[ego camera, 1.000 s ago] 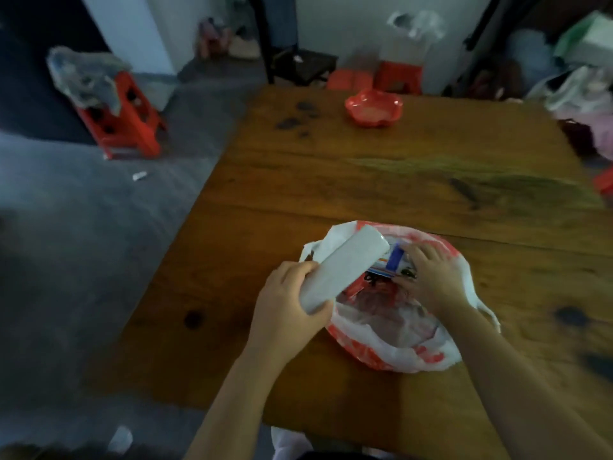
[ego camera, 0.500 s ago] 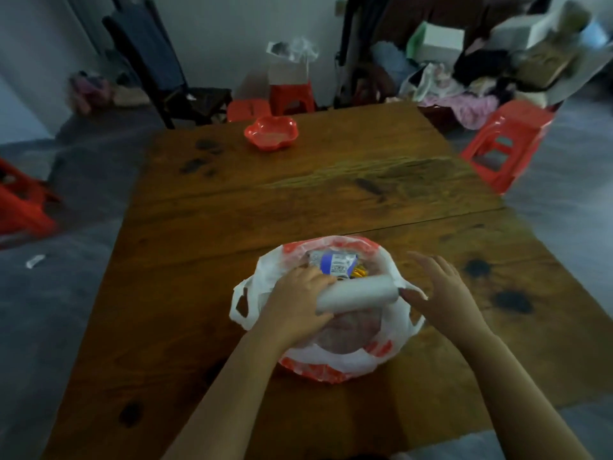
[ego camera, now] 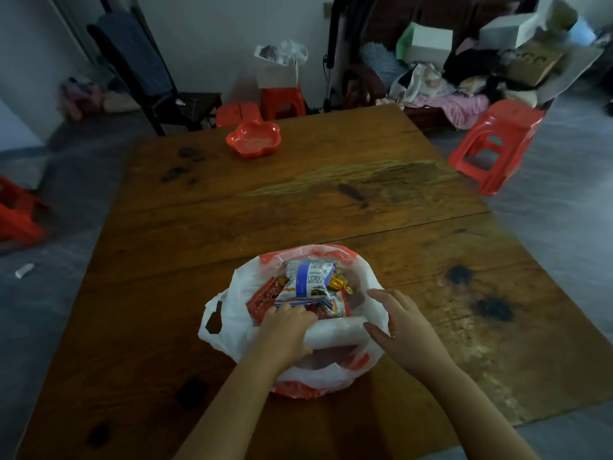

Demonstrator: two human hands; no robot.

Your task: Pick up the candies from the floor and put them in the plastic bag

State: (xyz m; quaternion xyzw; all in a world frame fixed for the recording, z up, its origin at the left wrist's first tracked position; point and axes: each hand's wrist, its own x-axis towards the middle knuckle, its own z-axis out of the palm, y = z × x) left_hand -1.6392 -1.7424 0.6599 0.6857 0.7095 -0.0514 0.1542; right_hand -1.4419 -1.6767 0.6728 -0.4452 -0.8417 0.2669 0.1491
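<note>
A white and red plastic bag (ego camera: 232,307) stands open on the wooden table (ego camera: 298,200). Inside lie a blue and white snack packet (ego camera: 306,277), red wrappers (ego camera: 262,298) and gold-wrapped candies (ego camera: 338,282). My left hand (ego camera: 282,336) grips one end of a white packet (ego camera: 335,332) that lies across the bag's near side, inside its mouth. My right hand (ego camera: 401,322) rests at the bag's right rim, fingers straight, thumb touching the packet's other end.
A red flower-shaped bowl (ego camera: 253,139) sits at the table's far side. Red plastic stools (ego camera: 494,144) stand right of the table, behind it and at the left edge. A dark chair (ego camera: 149,84) and piled clothes and boxes (ego camera: 464,78) line the back wall. A small white object (ego camera: 24,270) lies on the floor at left.
My left hand has brought the white packet from tilted above the bag down into its near side. My right hand moved from inside the bag to its right rim. The view swung right.
</note>
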